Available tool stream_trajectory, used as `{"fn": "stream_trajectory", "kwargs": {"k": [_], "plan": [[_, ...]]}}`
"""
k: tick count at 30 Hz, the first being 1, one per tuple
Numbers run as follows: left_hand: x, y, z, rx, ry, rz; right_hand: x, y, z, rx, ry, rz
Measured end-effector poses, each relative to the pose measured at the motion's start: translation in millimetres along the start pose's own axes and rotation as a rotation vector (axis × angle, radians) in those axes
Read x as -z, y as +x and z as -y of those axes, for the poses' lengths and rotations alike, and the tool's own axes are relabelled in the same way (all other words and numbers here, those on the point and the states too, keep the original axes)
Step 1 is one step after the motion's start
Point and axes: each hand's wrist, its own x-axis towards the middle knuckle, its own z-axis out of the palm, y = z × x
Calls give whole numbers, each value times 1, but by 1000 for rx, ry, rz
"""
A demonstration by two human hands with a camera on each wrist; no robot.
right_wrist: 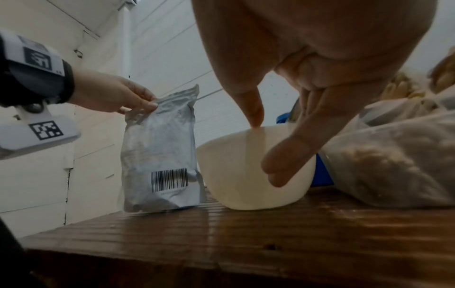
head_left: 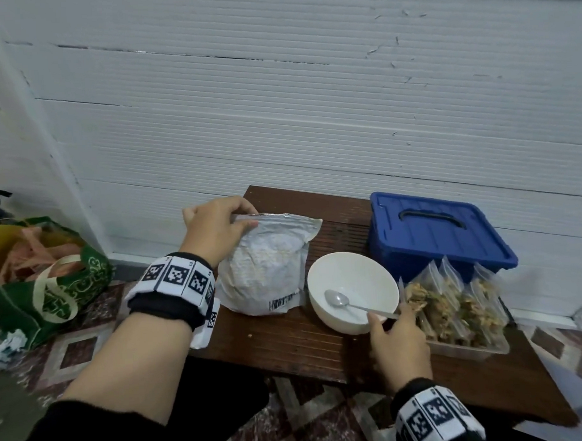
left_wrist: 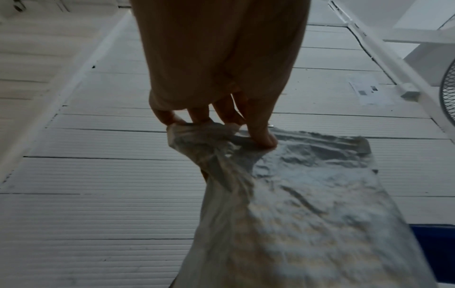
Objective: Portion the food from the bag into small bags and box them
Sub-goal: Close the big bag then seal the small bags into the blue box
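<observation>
A silver foil bag with a barcode stands upright on the brown table. My left hand pinches its crumpled top left corner, as the left wrist view shows. To its right sits a white bowl with a metal spoon lying in it. My right hand is at the bowl's near right rim by the spoon's handle. One fingertip touches the rim, with fingers and thumb spread. Several filled small clear bags stand in a clear tray.
A blue box with its lid shut stands at the back right, against the white wall. A green shopping bag sits on the patterned floor to the left of the table. My legs are under the table's near edge.
</observation>
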Motion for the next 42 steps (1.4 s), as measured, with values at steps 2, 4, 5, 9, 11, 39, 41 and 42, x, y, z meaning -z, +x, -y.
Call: {"fn": "stream_trajectory", "kwargs": {"k": [2, 4, 5, 9, 11, 39, 41, 42], "plan": [[-2, 10, 0, 28, -23, -18, -8, 4, -2, -16, 47, -34], [-4, 21, 1, 51, -23, -44, -18, 11, -10, -44, 94, -53], [-5, 28, 2, 59, -11, -58, -21, 15, -13, -59, 108, -56], [-9, 54, 8, 109, 12, -98, -22, 20, 0, -86, 161, -53], [-11, 68, 11, 128, -23, -109, -19, 20, 11, -71, 164, -38], [-61, 173, 36, 98, -132, 34, -107, 68, 98, 215, 88, 398], [-61, 170, 36, 81, -88, 32, -108, 68, 95, 185, 119, 401], [-61, 169, 37, 66, -71, 33, -107, 68, 93, 163, 141, 399]]}}
